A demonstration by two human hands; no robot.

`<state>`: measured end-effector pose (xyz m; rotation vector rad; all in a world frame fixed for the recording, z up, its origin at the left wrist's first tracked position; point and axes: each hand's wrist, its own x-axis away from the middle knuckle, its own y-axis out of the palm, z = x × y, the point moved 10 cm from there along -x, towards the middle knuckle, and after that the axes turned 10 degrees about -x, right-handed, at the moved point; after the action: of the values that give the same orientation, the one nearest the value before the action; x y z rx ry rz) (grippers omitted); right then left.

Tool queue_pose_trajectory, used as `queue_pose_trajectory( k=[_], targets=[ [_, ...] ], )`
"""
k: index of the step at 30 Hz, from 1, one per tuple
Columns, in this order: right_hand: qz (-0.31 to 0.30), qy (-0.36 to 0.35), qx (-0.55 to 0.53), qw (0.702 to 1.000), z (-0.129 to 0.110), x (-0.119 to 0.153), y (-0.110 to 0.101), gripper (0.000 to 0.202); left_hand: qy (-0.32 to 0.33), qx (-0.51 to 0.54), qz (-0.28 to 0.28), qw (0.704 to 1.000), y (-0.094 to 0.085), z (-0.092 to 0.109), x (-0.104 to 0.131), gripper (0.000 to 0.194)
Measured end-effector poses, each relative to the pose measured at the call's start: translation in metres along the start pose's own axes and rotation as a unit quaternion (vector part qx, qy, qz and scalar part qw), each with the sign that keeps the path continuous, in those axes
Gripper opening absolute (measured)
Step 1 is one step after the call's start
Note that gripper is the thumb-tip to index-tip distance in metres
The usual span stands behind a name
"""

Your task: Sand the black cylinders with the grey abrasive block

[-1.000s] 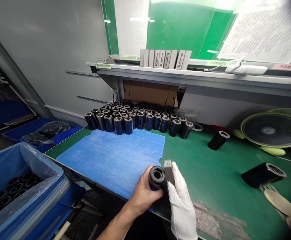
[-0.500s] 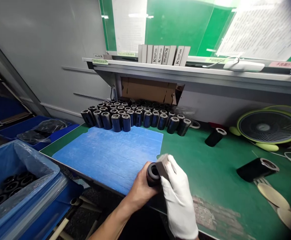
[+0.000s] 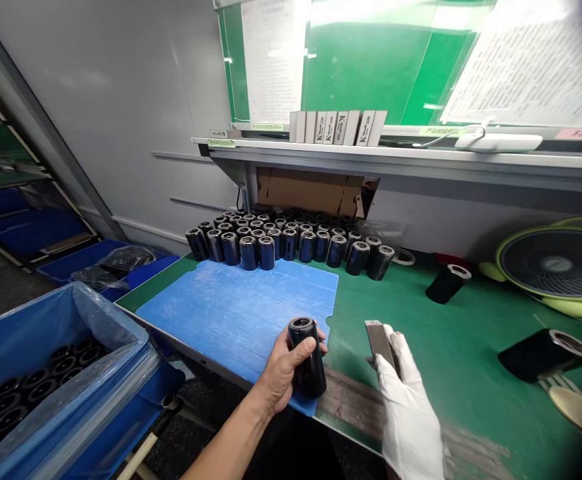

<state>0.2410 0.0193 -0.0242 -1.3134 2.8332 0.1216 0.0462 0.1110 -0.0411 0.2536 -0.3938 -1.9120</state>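
Note:
My bare left hand (image 3: 283, 370) is wrapped round a glossy black cylinder (image 3: 311, 370), held nearly upright over the front edge of the blue mat (image 3: 241, 300). A pale ring with a hole shows at the cylinder's top. To the right, my right hand (image 3: 408, 400) wears a white glove and grips a flat grey-brown sanding block (image 3: 381, 341). The block is apart from the cylinder, above the green table top (image 3: 361, 307). Glove and block hide parts of each other.
Rows of black cylinders (image 3: 248, 253) stand behind the mat. Single cylinders lie or lean at the right, near a green fan (image 3: 555, 267). At left is a blue bin (image 3: 121, 320) lined with plastic, holding more cylinders. Grey boxes (image 3: 341, 128) line the shelf.
The sanding block has come away from the cylinder's top, moving right with my right hand. My left hand has turned the cylinder more upright, showing its side. The view has shifted slightly.

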Motion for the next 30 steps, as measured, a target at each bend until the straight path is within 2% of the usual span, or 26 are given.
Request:
queue_pose_trajectory(
  k=[5,9,11,14,16,18,21,23,26,30],
  targets=[
    [-0.054,-0.010,0.024,0.998,0.010,0.011,0.017,0.070,0.038,-0.077,-0.015,0.996,-0.006,0.020,0.006,0.071],
    [-0.043,0.007,0.055,0.998,0.012,0.013,0.008,0.071,0.047,-0.261,-0.045,0.963,-0.022,0.040,0.024,0.057],
    [-0.022,-0.010,0.070,0.997,0.005,0.011,0.002,0.070,0.055,-0.323,-0.009,0.945,-0.035,0.048,0.031,0.054],
    [-0.009,-0.055,0.084,0.995,-0.010,0.010,0.001,0.062,0.059,-0.299,0.076,0.949,-0.047,0.045,0.032,0.063],
    [-0.012,-0.087,0.086,0.992,-0.018,0.011,0.003,0.058,0.057,-0.279,0.093,0.954,-0.039,0.032,0.026,0.068],
    [-0.026,-0.108,0.083,0.990,-0.021,0.013,0.008,0.057,0.060,-0.303,0.088,0.947,-0.022,0.019,0.018,0.063],
    [-0.047,-0.130,0.068,0.988,-0.016,0.018,0.014,0.061,0.063,-0.335,0.069,0.937,0.001,0.007,0.009,0.055],
    [-0.059,-0.149,0.073,0.984,-0.010,0.020,0.020,0.063,0.063,-0.337,0.051,0.938,0.011,0.003,0.006,0.055],
    [-0.090,-0.182,0.099,0.974,-0.004,0.021,0.031,0.060,0.071,-0.343,0.023,0.937,0.017,0.003,0.005,0.058],
    [-0.097,-0.231,0.136,0.959,-0.013,0.019,0.035,0.057,0.074,-0.349,0.026,0.934,0.014,0.002,0.008,0.045]
  ],
)
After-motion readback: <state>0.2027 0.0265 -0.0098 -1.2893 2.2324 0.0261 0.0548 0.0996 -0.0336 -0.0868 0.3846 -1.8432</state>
